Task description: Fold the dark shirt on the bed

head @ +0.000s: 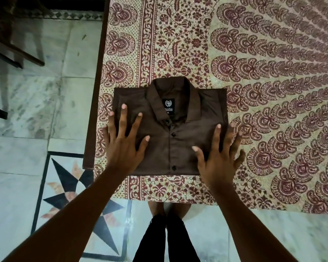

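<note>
dark brown cotton button-up shirt point(170, 133): folded rectangle, collar up, on block-printed maroon bedsheet point(263, 72) | left hand point(124, 143), right hand point(219, 157): fingers splayed flat, pressing either side, likely smoothing folds | task seemingly near done

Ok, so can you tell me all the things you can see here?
shirt: one, dark brown, folded on the bed's near corner
label: one, black, inside the collar
buttons: three, black, down the shirt front
bedsheet: one, cream and maroon print, over the bed
floor: one, pale marble with a black star, left and below
legs: two, black trousers, bottom middle
left hand: one, flat on the shirt's left side
right hand: one, flat on the shirt's right edge
</note>
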Demonstrator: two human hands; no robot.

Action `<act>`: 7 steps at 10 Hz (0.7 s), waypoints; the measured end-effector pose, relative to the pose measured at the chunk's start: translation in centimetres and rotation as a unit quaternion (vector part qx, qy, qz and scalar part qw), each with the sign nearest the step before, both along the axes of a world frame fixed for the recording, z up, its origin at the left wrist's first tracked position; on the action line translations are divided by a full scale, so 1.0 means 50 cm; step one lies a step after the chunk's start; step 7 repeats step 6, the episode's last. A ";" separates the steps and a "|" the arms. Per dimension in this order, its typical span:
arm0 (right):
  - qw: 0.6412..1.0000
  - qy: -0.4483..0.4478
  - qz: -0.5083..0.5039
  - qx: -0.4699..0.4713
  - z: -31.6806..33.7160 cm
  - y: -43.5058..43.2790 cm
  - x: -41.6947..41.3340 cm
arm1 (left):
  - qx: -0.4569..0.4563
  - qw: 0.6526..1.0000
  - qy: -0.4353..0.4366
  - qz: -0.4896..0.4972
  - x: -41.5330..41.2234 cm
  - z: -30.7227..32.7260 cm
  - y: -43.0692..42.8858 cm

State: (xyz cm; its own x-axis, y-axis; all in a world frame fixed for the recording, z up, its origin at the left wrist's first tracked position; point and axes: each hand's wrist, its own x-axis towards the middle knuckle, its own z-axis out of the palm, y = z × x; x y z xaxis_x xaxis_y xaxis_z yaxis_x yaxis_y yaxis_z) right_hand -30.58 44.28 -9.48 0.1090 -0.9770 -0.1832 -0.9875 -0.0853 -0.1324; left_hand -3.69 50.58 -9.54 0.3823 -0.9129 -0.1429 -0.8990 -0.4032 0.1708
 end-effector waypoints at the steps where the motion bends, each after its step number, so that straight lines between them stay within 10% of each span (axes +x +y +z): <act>1: 0.996 -0.028 0.088 -0.005 0.023 -0.001 0.015 | -0.007 0.997 0.021 0.071 -0.028 0.020 0.021; 4: 0.996 -0.027 0.089 0.016 -0.026 -0.023 -0.029 | 0.053 0.994 0.044 0.084 -0.031 -0.010 0.043; 7: 0.958 -0.281 -0.013 0.054 0.081 -0.015 -0.031 | -0.093 0.980 0.142 0.101 -0.064 0.095 0.050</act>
